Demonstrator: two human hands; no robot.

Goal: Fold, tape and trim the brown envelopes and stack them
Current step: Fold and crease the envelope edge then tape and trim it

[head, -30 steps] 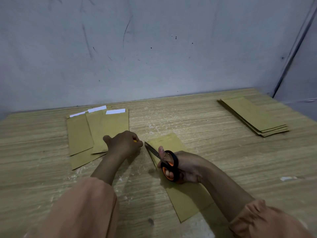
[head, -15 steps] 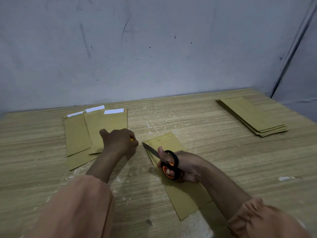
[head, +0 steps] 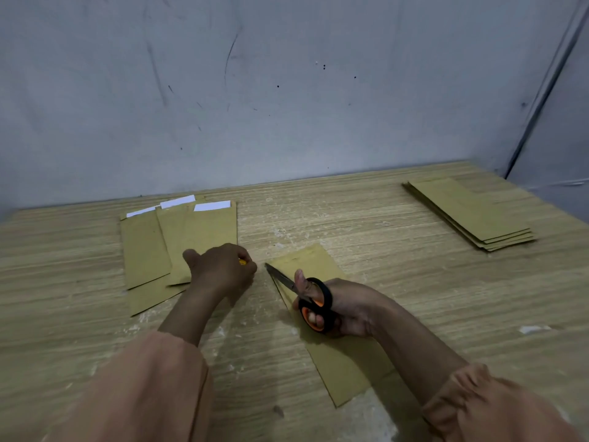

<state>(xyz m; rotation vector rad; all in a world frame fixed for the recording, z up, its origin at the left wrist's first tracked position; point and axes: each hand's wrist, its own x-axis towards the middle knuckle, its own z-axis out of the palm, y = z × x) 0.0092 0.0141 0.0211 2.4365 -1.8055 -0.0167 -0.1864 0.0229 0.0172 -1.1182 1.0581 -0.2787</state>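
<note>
Head view gives me everything here. My right hand (head: 347, 306) holds a pair of scissors (head: 302, 293) with black and orange handles, thumb through the upper loop and fingers through the lower one; the blades look nearly shut and point up and to the left. That hand rests on a brown envelope (head: 338, 358) that lies slantwise on the wooden surface (head: 414, 298), and the blade tips reach the envelope's far left corner.

My left hand (head: 223, 269) is curled into a tight grip around something small and yellow (head: 243, 262); only a sliver shows between the fingers, so I cannot tell what it is. The hand sits just left of the scissor tips, touching the near edge of a loose fan of brown envelopes (head: 178, 244) on the left. Three of those show white strips (head: 212, 206) along their far ends.

Well apart, at the far right of the surface, a neat stack of brown envelopes (head: 468, 212) lies flat. A small white scrap (head: 530, 329) sits on the surface to the right of my right forearm. Both arms wear loose peach-coloured sleeves (head: 153, 390).
</note>
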